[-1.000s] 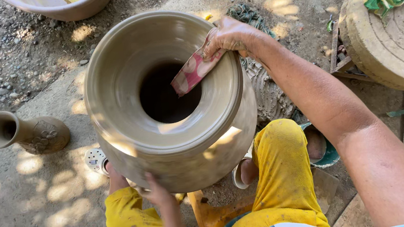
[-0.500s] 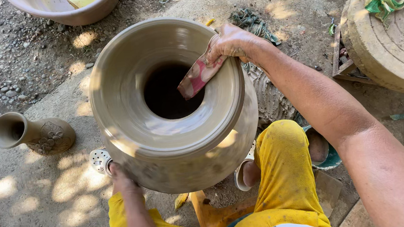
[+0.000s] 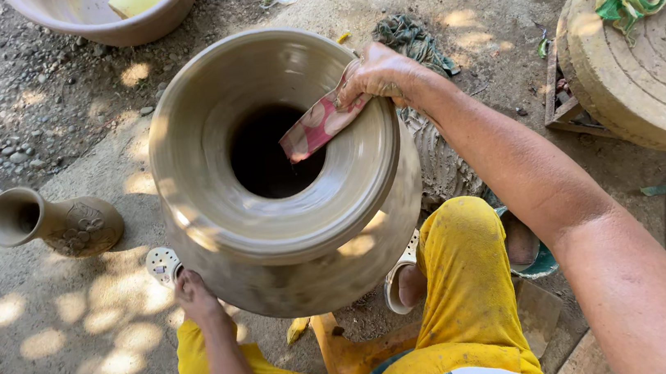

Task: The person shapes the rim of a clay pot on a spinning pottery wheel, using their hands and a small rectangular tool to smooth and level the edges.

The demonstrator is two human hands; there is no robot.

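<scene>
Basin [image 3: 106, 25] at 12 o'clock cut by top edge; pot [image 3: 282, 176] interior too dark; left hand [image 3: 196, 296] fingers partly hidden behind pot.

Concrete ground [image 3: 54, 356] bears big clay pot [image 3: 287, 216]; small vase [image 3: 57, 226] lying; basin [image 3: 105, 17] on gravel.

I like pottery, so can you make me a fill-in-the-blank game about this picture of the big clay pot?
1. The right hand presses a pink ____ against the inside of the rim of the big clay pot.
2. The left hand touches the pot's ____ side, low down.
3. The small clay vase on the ground lies on its ____.
4. The person's trousers are ____.

Missing words: cloth; outer; side; yellow
</scene>
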